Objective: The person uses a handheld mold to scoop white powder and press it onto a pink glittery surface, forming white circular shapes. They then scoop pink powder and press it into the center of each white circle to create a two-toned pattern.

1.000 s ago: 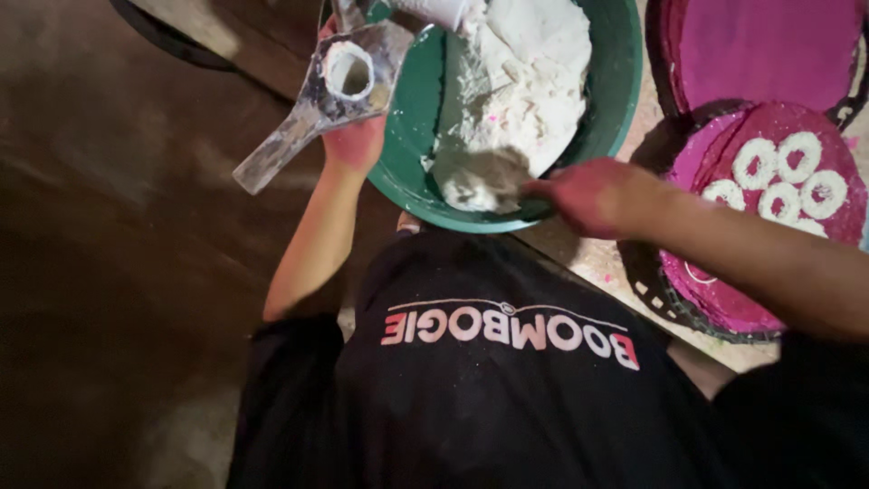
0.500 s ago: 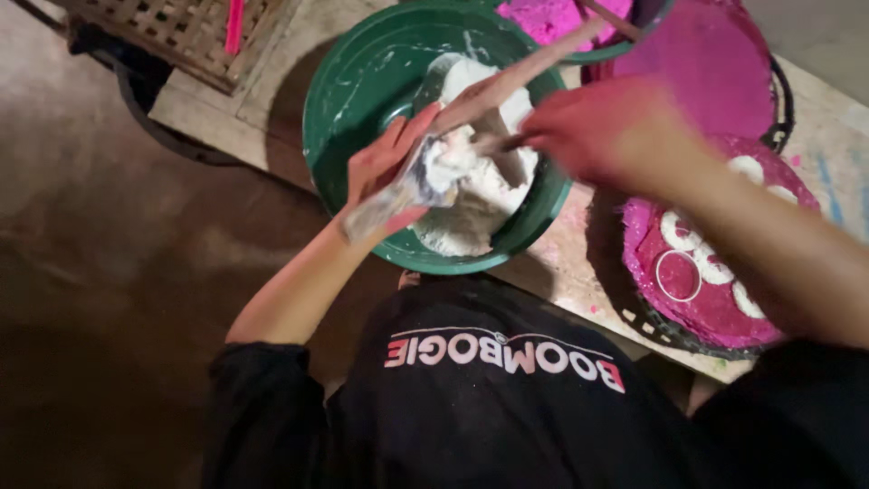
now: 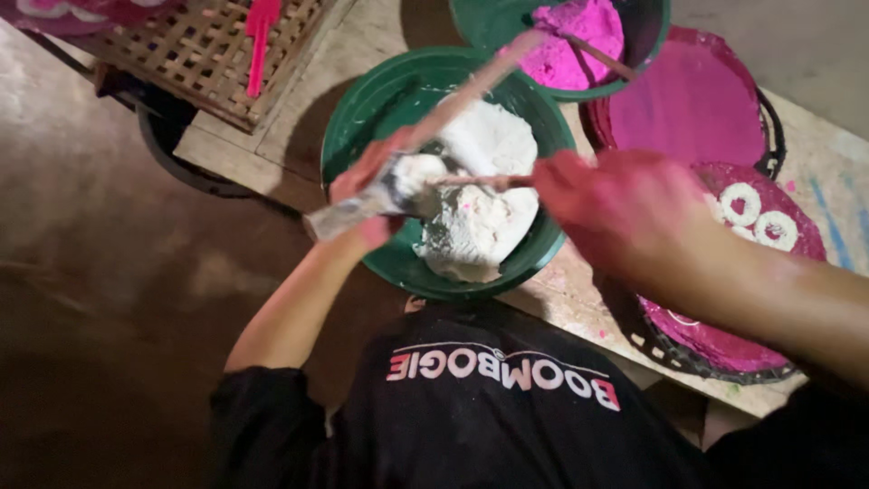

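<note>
Fingers (image 3: 362, 177) of your left hand (image 3: 367, 195) are wrapped shut around a paste-caked scoop (image 3: 398, 186), held tilted above the green bowl (image 3: 362, 109), likely so drips fall back in. Your right hand (image 3: 615, 204) pinches a thin stick (image 3: 475, 180), its tip reaching the scoop just beside your left fingertips. White paste (image 3: 489, 199) lies below and right of them. Pink trays (image 3: 688, 118) sit beyond your right hand on the bench (image 3: 290, 118).
</note>
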